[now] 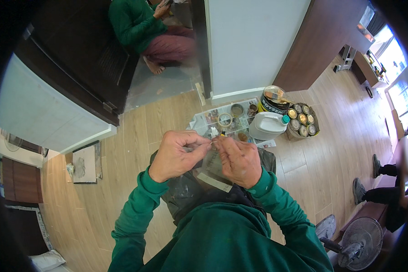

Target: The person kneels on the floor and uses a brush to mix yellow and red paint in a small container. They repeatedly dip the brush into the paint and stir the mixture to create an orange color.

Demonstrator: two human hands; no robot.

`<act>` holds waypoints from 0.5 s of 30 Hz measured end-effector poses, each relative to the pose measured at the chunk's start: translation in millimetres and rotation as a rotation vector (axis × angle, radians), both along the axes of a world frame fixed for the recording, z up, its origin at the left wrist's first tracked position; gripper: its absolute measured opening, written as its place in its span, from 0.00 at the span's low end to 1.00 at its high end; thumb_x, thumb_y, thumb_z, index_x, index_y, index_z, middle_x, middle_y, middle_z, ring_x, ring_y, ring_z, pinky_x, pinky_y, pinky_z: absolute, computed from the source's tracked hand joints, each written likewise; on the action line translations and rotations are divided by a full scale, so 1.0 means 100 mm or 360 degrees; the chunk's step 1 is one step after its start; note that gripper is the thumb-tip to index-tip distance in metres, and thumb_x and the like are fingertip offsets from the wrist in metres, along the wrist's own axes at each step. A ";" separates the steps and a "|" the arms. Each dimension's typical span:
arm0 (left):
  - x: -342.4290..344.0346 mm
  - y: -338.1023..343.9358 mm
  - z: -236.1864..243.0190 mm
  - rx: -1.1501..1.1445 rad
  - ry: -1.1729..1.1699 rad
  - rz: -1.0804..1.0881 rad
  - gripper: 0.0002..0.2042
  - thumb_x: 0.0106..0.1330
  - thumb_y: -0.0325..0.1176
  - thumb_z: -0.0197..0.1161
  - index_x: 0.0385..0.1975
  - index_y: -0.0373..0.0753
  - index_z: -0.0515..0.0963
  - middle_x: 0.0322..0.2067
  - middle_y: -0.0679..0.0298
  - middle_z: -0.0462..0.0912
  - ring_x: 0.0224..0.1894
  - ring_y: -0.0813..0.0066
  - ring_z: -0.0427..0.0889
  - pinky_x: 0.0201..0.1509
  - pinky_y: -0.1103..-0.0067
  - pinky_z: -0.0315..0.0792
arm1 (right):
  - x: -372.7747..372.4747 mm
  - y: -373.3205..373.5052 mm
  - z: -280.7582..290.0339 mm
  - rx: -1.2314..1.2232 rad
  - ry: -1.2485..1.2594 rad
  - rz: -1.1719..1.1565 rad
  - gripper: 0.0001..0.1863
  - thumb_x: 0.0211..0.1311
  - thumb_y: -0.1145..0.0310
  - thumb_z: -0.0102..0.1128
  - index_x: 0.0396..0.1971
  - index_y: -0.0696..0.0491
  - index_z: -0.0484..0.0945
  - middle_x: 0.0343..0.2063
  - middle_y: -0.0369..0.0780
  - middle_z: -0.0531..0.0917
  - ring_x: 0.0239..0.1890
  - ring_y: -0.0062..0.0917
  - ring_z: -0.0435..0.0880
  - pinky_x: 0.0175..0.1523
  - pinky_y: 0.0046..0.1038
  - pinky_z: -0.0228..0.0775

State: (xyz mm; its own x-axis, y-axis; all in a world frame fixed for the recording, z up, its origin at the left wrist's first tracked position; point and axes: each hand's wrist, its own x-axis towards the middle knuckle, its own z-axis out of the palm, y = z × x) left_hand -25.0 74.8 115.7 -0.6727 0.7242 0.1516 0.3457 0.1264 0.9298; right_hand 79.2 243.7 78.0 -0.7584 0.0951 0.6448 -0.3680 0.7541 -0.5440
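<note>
Both hands meet in front of my body with their fingertips almost touching. My left hand (180, 153) is closed in a pinch of thumb and forefinger. My right hand (238, 159) has its fingers drawn together at the same spot. Something thin and pale shows between the fingertips, too small to name. Beneath my hands lies a greyish sheet (212, 162) with faint marks on it. A pale strip (214, 181) that looks like masking tape crosses it, over my dark-clad lap. Just beyond the fingers, newspaper (211, 116) carries a tape roll (224, 119) and small cups.
Ahead to the right stand a white jug (266, 126) with a teal cap, a paint pail (276, 100) with a brush across it, and a box of several small cans (302, 120). A person (143, 34) sits in the doorway. At lower right is a fan (360, 242).
</note>
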 end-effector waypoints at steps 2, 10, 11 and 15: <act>0.00 -0.02 0.00 -0.0186 -0.0030 0.0068 0.03 0.62 0.24 0.69 0.32 0.31 0.86 0.23 0.66 0.82 0.26 0.86 0.75 0.31 0.84 0.70 | 0.00 -0.03 0.00 0.0063 -0.0079 -0.0004 0.09 0.60 0.76 0.62 0.41 0.54 0.78 0.24 0.45 0.82 0.26 0.40 0.85 0.28 0.40 0.75; 0.07 0.04 -0.17 0.0263 -0.0236 0.0393 0.06 0.64 0.28 0.69 0.35 0.31 0.85 0.22 0.70 0.80 0.25 0.88 0.73 0.29 0.85 0.66 | -0.03 -0.12 0.00 -0.0073 -0.0079 -0.0165 0.12 0.61 0.76 0.64 0.46 0.57 0.80 0.27 0.46 0.85 0.26 0.39 0.86 0.31 0.36 0.77; 0.09 -0.04 -0.17 0.0282 -0.0409 0.0482 0.07 0.64 0.28 0.69 0.36 0.30 0.84 0.22 0.70 0.80 0.25 0.88 0.73 0.30 0.86 0.67 | -0.03 -0.10 -0.01 -0.0113 -0.0087 -0.0203 0.13 0.64 0.76 0.64 0.47 0.58 0.80 0.29 0.48 0.86 0.28 0.39 0.88 0.33 0.34 0.79; 0.37 -0.16 -0.23 0.0154 -0.0234 0.0628 0.15 0.59 0.33 0.76 0.39 0.30 0.83 0.21 0.67 0.78 0.25 0.85 0.74 0.31 0.83 0.69 | -0.06 -0.02 -0.07 -0.0192 -0.0062 -0.0349 0.23 0.65 0.75 0.63 0.60 0.59 0.76 0.27 0.49 0.84 0.25 0.42 0.85 0.30 0.38 0.75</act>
State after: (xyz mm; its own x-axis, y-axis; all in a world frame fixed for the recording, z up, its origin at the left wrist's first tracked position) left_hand 11.6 59.3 92.6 -0.9147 0.3943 0.0883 0.1514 0.1321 0.9796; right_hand 72.8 241.2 71.4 -0.7351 0.3347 0.5896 -0.1798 0.7423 -0.6455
